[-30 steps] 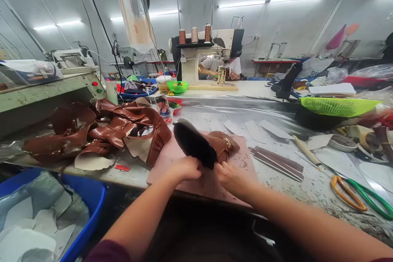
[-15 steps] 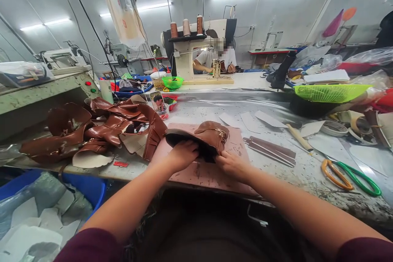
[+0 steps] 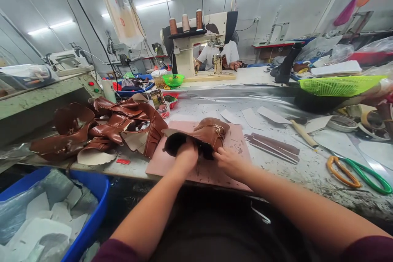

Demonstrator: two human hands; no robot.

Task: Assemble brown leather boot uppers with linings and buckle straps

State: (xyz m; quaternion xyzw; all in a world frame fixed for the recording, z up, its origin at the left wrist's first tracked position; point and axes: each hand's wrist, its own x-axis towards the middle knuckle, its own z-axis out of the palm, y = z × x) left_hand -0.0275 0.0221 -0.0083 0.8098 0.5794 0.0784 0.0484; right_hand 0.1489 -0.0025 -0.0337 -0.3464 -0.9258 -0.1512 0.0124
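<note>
A brown leather boot upper (image 3: pixel 205 131) with a strap and buckle lies on a pink cutting mat (image 3: pixel 236 174), its dark lining turned toward me. My left hand (image 3: pixel 188 153) reaches into the opening, and its fingers are hidden inside. At the right edge of the opening, my right hand (image 3: pixel 225 159) is closed, pinching the leather edge between thumb and fingers. Left of the mat is a heap of similar brown boot uppers (image 3: pixel 113 127). Brown leather strips (image 3: pixel 273 147) rest just right of the mat.
Orange-and-green-handled scissors (image 3: pixel 357 174) and a wooden-handled tool (image 3: pixel 303 134) lie to the right. A sewing machine (image 3: pixel 184 59) stands behind the bench, with a co-worker (image 3: pixel 207 55) beyond it. A blue bin (image 3: pixel 102 196) of scraps is at lower left. A phone (image 3: pixel 158 99) stands behind the heap.
My left hand has gone deeper into the boot upper, so its fingers no longer show. The opening gapes wider. My right hand keeps its pinch on the edge.
</note>
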